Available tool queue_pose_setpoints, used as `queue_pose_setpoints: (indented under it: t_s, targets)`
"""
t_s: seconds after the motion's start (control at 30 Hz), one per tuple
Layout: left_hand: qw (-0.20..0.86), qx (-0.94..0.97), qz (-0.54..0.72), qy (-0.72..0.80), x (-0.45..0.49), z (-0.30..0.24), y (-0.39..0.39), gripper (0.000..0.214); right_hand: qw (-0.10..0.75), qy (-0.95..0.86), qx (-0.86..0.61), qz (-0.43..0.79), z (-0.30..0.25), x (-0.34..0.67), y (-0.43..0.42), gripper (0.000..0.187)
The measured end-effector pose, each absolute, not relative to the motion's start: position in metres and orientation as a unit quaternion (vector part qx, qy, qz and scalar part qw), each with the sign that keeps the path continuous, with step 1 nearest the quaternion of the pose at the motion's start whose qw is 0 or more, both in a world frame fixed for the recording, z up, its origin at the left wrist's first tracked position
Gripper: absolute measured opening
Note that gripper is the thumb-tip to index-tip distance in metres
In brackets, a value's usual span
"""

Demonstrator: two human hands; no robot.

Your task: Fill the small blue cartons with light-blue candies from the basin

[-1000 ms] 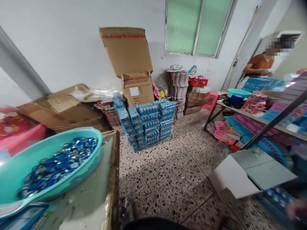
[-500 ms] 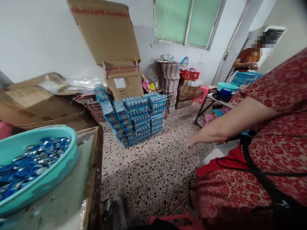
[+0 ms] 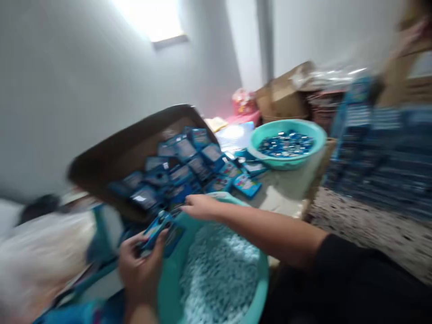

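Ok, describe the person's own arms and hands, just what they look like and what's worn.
The right hand is bare: no glove, ring or watch shows. Its forearm is bare up to a black sleeve ending near the elbow. The left hand is bare too, with only hand and wrist in view and nothing worn there. Blur hides finer marks.

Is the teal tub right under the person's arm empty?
No, the near teal tub is filled with small pale pieces, beneath the right hand; the left hand holds blue packets beside it.
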State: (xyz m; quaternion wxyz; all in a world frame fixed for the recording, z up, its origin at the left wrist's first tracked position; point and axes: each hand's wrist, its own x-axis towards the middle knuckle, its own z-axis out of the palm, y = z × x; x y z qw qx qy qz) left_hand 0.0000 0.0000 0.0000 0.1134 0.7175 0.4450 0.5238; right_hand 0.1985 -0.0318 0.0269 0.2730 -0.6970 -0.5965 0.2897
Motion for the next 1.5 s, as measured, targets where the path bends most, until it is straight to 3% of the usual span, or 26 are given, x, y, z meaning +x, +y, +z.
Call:
queue_pose_setpoints:
  t_s: [0.17,0.3,0.37,0.53,0.7,0.77,0.9,1.07,1.27,1.4,1.5]
  targets:
    - [0.02,0.673,0.587,0.45,-0.051,0.019,-0.009,0.039,0.183,-0.716,-0.596,0.313,0.004,0.158,-0.037,0.038]
    - [-0.026,0.677,0.532,0.508,-0.086,0.03,-0.029,0.039,-0.04,-0.795,-0.533,0.286,-0.004,0.152,-0.056,0.087]
    - [-0.055,0.666,0.485,0.564,-0.102,0.029,-0.042,0.04,-0.122,-0.819,-0.484,0.283,-0.001,0.143,-0.059,0.099]
    - [-0.072,0.687,0.406,0.598,-0.114,0.009,-0.058,0.042,-0.117,-0.853,-0.407,0.304,0.0,0.127,-0.062,0.06]
    - [0.079,0.675,0.294,0.672,-0.12,-0.012,-0.059,0.024,-0.092,-0.856,-0.406,0.307,-0.013,0.135,-0.061,0.052]
    - [0.107,0.657,0.287,0.689,-0.123,-0.018,-0.057,0.036,-0.085,-0.857,-0.405,0.307,-0.016,0.138,-0.06,0.046]
    - [0.117,0.654,0.326,0.673,-0.125,-0.023,-0.051,0.047,-0.113,-0.862,-0.395,0.296,-0.012,0.135,-0.059,0.05]
    - [0.118,0.642,0.343,0.676,-0.12,-0.022,-0.049,0.045,-0.229,-0.855,-0.364,0.289,0.0,0.125,-0.06,0.074]
    - [0.097,0.616,0.392,0.676,-0.105,-0.028,-0.055,0.04,-0.316,-0.839,-0.317,0.311,0.014,0.115,-0.072,0.087]
    - [0.065,0.581,0.467,0.663,-0.107,-0.021,-0.081,0.035,-0.327,-0.839,-0.326,0.286,0.028,0.113,-0.087,0.079]
    - [-0.022,0.512,0.554,0.656,-0.114,-0.018,-0.127,0.024,-0.312,-0.83,-0.363,0.286,0.033,0.119,-0.094,0.066]
